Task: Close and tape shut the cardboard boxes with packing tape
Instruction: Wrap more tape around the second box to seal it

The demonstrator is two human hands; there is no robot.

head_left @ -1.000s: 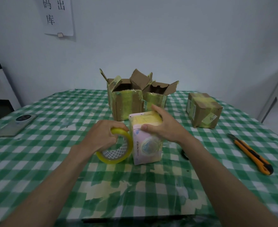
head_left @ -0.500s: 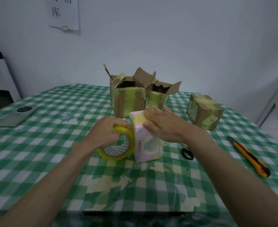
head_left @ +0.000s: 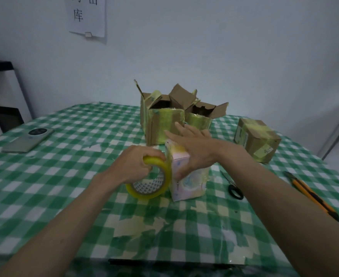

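A small white printed box (head_left: 186,182) stands upright in the middle of the green checked table (head_left: 64,176), yellow tape over its top. My left hand (head_left: 137,164) grips a roll of yellow packing tape (head_left: 152,181) pressed against the box's left side. My right hand (head_left: 194,150) lies flat on the box's top with straight, spread fingers. Behind it stand two open cardboard boxes (head_left: 162,120) (head_left: 202,114) with flaps up. A taped, closed cardboard box (head_left: 256,139) sits at the right.
Black-handled scissors (head_left: 233,186) lie right of the white box. An orange utility knife (head_left: 312,196) lies near the table's right edge. A phone (head_left: 29,139) rests at the far left. A white wall with a paper sign (head_left: 86,16) is behind.
My right hand has gone from gripping the box's top to lying flat on it with fingers straightened and spread. The left hand keeps the tape roll against the box. The camera tilted slightly.
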